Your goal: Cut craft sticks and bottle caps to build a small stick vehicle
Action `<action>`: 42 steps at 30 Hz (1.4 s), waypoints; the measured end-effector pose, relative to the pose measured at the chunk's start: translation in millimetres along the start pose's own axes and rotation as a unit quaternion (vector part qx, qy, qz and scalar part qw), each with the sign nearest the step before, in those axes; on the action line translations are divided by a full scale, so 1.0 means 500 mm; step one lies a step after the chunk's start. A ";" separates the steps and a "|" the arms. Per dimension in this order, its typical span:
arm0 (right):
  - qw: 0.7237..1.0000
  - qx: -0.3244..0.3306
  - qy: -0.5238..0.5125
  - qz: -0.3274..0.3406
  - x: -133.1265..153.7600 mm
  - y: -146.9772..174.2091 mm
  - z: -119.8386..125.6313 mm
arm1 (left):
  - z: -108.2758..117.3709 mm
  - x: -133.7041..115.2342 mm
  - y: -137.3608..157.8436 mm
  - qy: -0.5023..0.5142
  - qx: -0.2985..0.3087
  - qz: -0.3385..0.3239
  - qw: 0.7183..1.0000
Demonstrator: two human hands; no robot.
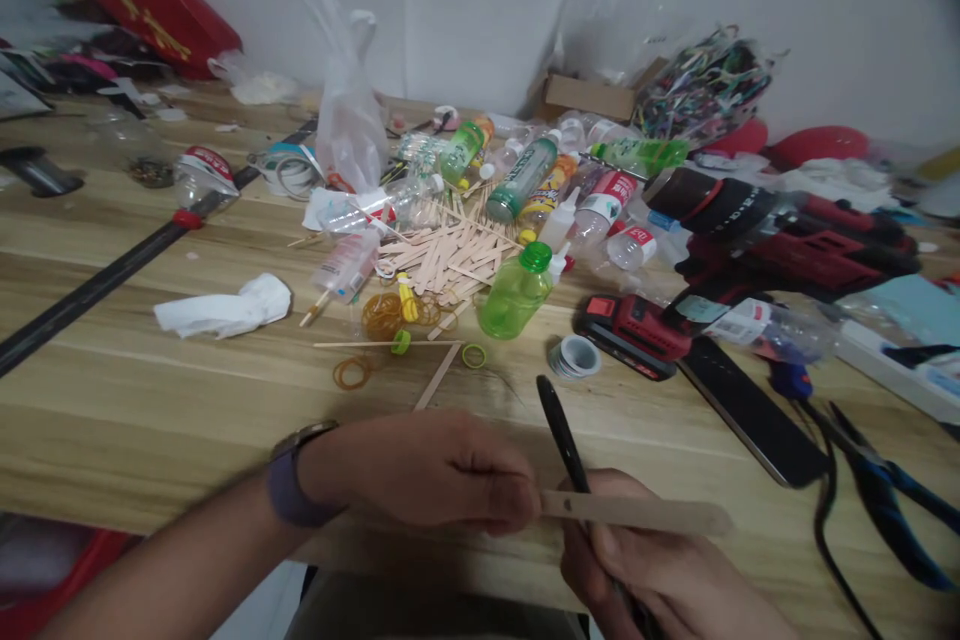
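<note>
My left hand (457,475), with a watch on its wrist, is closed in a pinch on one end of a flat wooden craft stick (645,512). The stick lies level, pointing right, and bears a small dark mark near my left fingertips. My right hand (637,560) is closed around a slim black pen-like tool (562,430), tilted with its upper end to the left. The stick passes across the front of this tool and over my right fingers. Whether my right hand also grips the stick, I cannot tell. The tool's lower end is hidden.
Beyond my hands lie a heap of craft sticks (450,255), rubber bands (382,315), a green cut bottle (517,292) and a grey tape roll (576,357). To the right are a cordless drill (795,245), a phone (757,415) and pliers (885,500). A tissue (225,308) lies left.
</note>
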State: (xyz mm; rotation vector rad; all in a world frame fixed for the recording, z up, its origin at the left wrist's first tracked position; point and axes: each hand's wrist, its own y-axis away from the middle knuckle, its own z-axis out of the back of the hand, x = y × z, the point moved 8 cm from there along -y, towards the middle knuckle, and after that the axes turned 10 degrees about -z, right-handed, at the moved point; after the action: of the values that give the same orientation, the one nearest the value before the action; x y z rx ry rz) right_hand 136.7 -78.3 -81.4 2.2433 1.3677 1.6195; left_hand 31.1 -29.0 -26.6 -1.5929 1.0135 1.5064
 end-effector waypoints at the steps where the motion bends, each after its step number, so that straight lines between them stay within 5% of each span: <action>1: 1.000 -0.015 0.019 0.001 0.002 -0.003 0.004 | -0.007 0.009 -0.001 0.055 -0.011 0.011 0.998; 3: 0.982 -0.135 0.119 0.056 0.028 0.002 0.032 | -0.019 0.031 -0.003 0.205 -0.089 0.027 0.974; 4: 0.949 -0.218 0.200 0.111 0.053 0.015 0.046 | -0.031 0.039 -0.005 0.244 -0.115 0.022 0.963; 6: 0.820 -0.355 0.376 0.247 0.108 0.057 0.045 | -0.064 0.051 -0.011 0.288 -0.137 0.015 0.948; 8: 0.694 -0.371 0.521 0.331 0.130 0.080 0.016 | -0.100 0.054 -0.017 0.381 -0.126 0.009 0.916; 10: 0.641 -0.348 0.600 0.329 0.130 0.081 0.006 | -0.113 0.053 -0.017 0.420 -0.124 0.006 0.899; 12: 0.680 -0.336 0.585 0.287 0.128 0.077 0.020 | -0.097 0.055 -0.012 0.353 -0.138 0.005 0.925; 15: 0.884 -0.263 0.356 0.151 0.091 0.049 0.054 | -0.057 0.052 -0.002 0.137 -0.132 0.007 0.982; 17: 0.978 -0.128 0.163 0.035 0.038 0.019 0.038 | -0.037 0.042 0.001 -0.002 -0.113 -0.004 0.994; 19: 0.998 -0.025 0.044 -0.027 0.009 0.005 0.014 | -0.019 0.024 0.004 -0.120 -0.115 -0.027 0.986; 21: 0.999 0.009 0.008 -0.041 0.002 0.000 0.010 | -0.010 0.012 0.006 -0.161 -0.125 -0.038 0.978; 25: 0.997 0.003 0.051 -0.065 0.003 0.005 0.031 | 0.005 0.016 0.017 0.059 -0.208 -0.041 0.976; 28: 0.951 -0.150 0.269 -0.034 0.030 0.019 0.090 | 0.013 0.032 0.036 0.118 -0.274 -0.010 0.954; 31: 0.798 -0.309 0.515 0.043 0.082 0.044 0.131 | -0.006 0.039 0.051 0.055 -0.259 0.042 0.964; 33: 0.733 -0.331 0.593 0.045 0.092 0.047 0.145 | -0.022 0.033 0.060 0.043 -0.248 0.054 0.966; 38: 0.684 -0.331 0.649 0.048 0.102 0.041 0.173 | -0.040 -0.006 0.071 -0.012 -0.225 0.042 0.973; 42: 0.581 -0.405 0.680 0.189 0.151 0.079 0.139 | -0.039 -0.004 0.069 -0.071 -0.219 0.074 0.970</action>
State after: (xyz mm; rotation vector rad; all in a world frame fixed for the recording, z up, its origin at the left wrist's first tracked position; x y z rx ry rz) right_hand 220.2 -21.9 -37.1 0.4603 -0.2447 3.2798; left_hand 8.8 -61.3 -22.4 -1.6984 0.7672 2.0241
